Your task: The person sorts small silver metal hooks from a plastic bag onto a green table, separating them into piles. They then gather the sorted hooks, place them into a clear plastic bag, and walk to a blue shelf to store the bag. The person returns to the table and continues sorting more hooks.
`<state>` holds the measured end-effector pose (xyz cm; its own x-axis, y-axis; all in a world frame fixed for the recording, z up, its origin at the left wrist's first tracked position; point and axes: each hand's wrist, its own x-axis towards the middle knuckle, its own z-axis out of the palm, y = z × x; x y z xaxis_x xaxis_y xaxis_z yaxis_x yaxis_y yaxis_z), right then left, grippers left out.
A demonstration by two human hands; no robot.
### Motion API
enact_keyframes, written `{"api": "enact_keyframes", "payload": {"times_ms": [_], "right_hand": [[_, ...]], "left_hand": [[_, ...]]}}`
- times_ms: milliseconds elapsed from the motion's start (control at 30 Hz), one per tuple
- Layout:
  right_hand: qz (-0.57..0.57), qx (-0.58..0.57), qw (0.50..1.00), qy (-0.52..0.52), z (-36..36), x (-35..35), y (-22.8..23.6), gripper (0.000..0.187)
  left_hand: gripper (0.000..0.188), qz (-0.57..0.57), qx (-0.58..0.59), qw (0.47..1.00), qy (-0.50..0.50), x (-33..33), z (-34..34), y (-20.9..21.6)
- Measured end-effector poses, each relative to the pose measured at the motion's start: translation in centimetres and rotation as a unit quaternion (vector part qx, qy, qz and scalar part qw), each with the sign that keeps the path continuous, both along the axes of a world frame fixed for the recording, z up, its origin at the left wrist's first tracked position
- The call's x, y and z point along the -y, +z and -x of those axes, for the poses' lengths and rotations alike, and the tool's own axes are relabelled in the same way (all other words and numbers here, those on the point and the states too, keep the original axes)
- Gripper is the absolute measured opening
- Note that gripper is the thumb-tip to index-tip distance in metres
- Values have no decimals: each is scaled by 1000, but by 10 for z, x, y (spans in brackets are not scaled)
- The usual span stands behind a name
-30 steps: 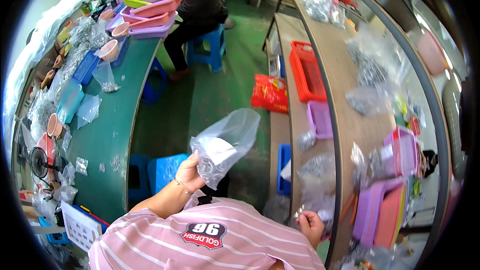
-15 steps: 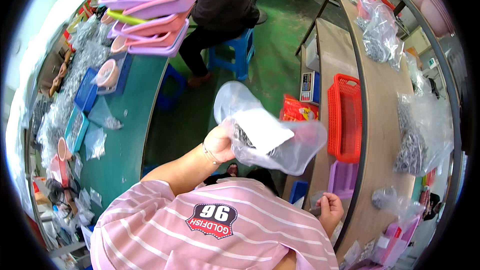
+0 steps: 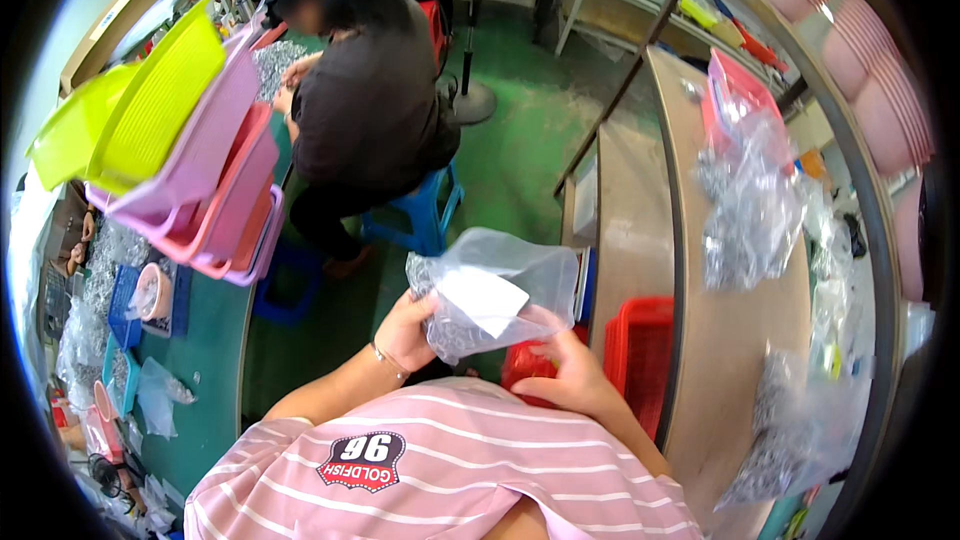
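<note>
In front of my chest is a clear plastic bag [image 3: 545, 275] with small grey metal pieces bunched toward its left side and bottom. A white slip of paper [image 3: 484, 302] shows against it; whether it lies inside or on top I cannot tell. My left hand [image 3: 408, 333] is closed round the bag's left side, its thumb on the front. At the bag's lower right is my right hand [image 3: 572, 372], thumb stretched apart from the fingers. Those fingertips touch the bag and are partly hidden by it. Just below the bag, a red package [image 3: 527, 364] is partly covered by my right hand.
Left, colourful plastic baskets [image 3: 190, 155] are stacked on a green table [image 3: 215, 340]. A person in dark clothes [image 3: 365, 105] sits ahead on a blue stool [image 3: 425, 215], near a standing fan [image 3: 468, 40]. Right, a wooden shelf [image 3: 705, 360] bears bagged metal parts [image 3: 750, 210]; a red basket [image 3: 640, 360] sits below.
My right hand has come from the shelf at the lower right to the bag. The bag has turned and sits lower and further left. My view has shifted, showing more of the seated person.
</note>
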<state>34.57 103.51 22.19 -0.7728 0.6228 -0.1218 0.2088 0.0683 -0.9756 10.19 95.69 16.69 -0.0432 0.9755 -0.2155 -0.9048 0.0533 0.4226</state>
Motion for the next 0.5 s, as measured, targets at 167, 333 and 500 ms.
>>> {"api": "enact_keyframes", "payload": {"times_ms": [167,333,500], "right_hand": [[68,-195,978,-41,83,-119,-14,92],[-146,-211,939,-228,110,-219,6,92],[-436,30,878,-193,106,-311,63,59]], "left_hand": [[66,-38,25,999,-17,-117,25,-15],[89,-4,32,991,-127,-240,59,-25],[80,23,51,984,-167,-367,62,-27]]}}
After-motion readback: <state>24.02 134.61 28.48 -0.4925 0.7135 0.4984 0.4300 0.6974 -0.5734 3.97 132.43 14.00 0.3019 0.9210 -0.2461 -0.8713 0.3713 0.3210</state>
